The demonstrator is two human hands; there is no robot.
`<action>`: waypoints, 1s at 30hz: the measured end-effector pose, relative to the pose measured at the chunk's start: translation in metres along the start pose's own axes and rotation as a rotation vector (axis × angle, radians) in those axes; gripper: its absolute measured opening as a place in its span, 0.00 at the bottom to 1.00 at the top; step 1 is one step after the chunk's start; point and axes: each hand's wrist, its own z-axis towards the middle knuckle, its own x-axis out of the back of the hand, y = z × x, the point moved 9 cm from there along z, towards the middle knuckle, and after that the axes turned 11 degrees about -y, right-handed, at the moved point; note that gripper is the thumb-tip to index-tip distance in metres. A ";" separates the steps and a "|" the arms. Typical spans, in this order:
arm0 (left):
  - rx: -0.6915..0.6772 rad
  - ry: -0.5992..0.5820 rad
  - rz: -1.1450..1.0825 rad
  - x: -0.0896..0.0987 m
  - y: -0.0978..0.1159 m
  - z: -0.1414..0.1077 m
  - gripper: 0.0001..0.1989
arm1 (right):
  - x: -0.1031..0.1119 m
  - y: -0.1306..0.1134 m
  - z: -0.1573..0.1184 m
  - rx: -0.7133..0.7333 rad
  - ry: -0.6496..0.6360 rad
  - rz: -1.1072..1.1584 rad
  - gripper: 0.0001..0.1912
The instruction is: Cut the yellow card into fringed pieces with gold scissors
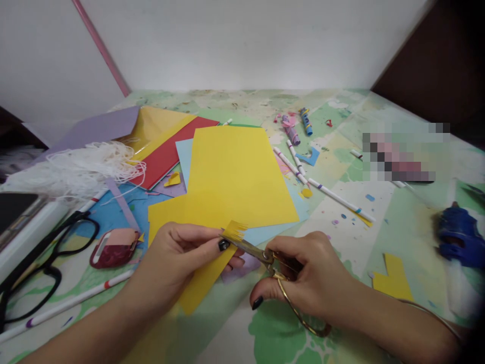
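Observation:
My left hand [189,258] pinches a strip of yellow paper [206,283] between thumb and fingers. The strip's upper end is cut into a fine fringe. In my right hand [306,268] is a pair of scissors [265,257] with gold-coloured handles. Their blades point left and lie across the strip, just below the fringe and close to my left thumb. Behind both hands a large sheet of yellow paper [235,172] rests on light blue paper [265,233].
White string [83,169], black glasses [56,258] and a pink-and-maroon case [115,247] lie left. Marked white sticks [337,197] and small paper rolls [290,130] sit right of the sheets. A blue glue gun [460,235] and yellow scraps [394,280] are at far right.

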 end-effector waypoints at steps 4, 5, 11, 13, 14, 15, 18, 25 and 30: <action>-0.004 0.005 -0.006 0.000 0.001 -0.001 0.05 | 0.001 0.000 0.000 0.001 0.004 -0.004 0.24; -0.005 0.007 -0.004 0.000 0.001 -0.001 0.05 | 0.001 0.000 0.000 0.000 0.001 -0.006 0.24; 0.002 -0.001 0.000 -0.003 0.003 0.001 0.05 | 0.000 0.003 0.000 -0.012 -0.007 -0.018 0.24; 0.001 -0.005 0.008 -0.003 0.003 0.001 0.05 | 0.000 0.003 0.000 -0.011 -0.005 -0.020 0.24; 0.000 -0.009 0.013 -0.003 0.002 0.001 0.05 | 0.000 0.003 0.000 -0.010 -0.003 -0.019 0.24; -0.001 -0.011 0.015 -0.003 0.002 0.001 0.05 | 0.000 0.003 0.000 -0.010 -0.003 -0.017 0.24; -0.009 -0.014 0.007 -0.002 0.001 0.000 0.06 | 0.001 0.003 -0.001 -0.012 -0.004 -0.010 0.24; 0.008 0.003 0.000 -0.002 0.001 0.000 0.05 | 0.003 0.002 -0.001 0.018 0.025 -0.011 0.24; 0.003 -0.018 0.004 -0.003 0.002 0.001 0.05 | 0.003 0.001 0.000 0.024 0.030 -0.012 0.25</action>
